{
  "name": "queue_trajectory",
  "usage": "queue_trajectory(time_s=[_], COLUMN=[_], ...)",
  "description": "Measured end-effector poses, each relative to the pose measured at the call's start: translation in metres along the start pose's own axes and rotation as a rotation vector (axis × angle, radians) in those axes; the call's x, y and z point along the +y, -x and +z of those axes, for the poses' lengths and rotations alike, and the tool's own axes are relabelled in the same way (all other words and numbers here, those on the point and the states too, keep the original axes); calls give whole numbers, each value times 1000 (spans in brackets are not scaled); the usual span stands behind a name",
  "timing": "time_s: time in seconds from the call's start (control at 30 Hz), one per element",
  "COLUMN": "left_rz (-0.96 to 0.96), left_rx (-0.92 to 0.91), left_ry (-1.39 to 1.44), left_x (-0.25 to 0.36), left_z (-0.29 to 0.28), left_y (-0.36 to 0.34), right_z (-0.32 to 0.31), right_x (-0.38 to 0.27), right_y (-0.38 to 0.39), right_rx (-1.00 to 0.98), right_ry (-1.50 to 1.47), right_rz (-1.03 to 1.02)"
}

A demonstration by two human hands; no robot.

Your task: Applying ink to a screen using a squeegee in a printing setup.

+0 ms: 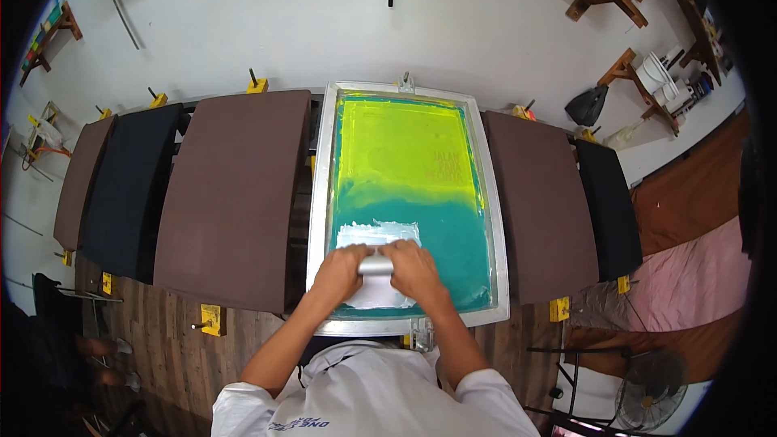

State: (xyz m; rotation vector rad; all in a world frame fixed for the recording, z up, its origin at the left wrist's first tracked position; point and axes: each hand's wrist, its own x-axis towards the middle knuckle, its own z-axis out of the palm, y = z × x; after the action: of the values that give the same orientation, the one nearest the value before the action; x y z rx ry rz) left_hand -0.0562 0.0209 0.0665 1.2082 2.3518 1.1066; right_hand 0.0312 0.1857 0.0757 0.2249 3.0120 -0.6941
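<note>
Nearest the camera is the person's white shirt (380, 388), below the work. From the left run a narrow brown board (81, 182), a black board (129, 186) and a wide brown board (231, 202), with yellow clamps (257, 86) at their ends. Next comes a metal frame (320, 194) around a mesh (453, 247), teal nearer the person and yellow-green at the far end. White ink (388, 232) lies in a ragged patch at its near left, and the silver squeegee (375, 265) sits over that patch. The left hand (338, 271) and right hand (416, 267) hold it side by side, each grip wrapped closely round it, with its underside hidden from view. For a good stroke, I would press equally with both hands, hold one steady tilt and move smoothly; uneven pressure could leave streaks. Farther right stand another brown board (542, 202), another black board (609, 210) and, lower down, a fan (651, 392).
</note>
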Motion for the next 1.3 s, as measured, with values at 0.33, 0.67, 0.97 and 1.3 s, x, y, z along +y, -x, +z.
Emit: queue_trajectory(time_s=[0.33, 0.67, 0.97, 1.3], left_rz=[3, 20, -177, -117], left_rx=[-115, -50, -244, -154], left_ry=[-14, -125, -66, -16], left_x=[24, 19, 28, 26], left_z=[12, -5, 0, 8], left_y=[64, 16, 38, 43], right_z=[24, -1, 20, 20], right_x=[-23, -19, -22, -16], right_y=[79, 29, 52, 54], right_rx=[29, 132, 39, 46], right_ry=[-61, 4, -21, -19], right_rz=[49, -34, 60, 58])
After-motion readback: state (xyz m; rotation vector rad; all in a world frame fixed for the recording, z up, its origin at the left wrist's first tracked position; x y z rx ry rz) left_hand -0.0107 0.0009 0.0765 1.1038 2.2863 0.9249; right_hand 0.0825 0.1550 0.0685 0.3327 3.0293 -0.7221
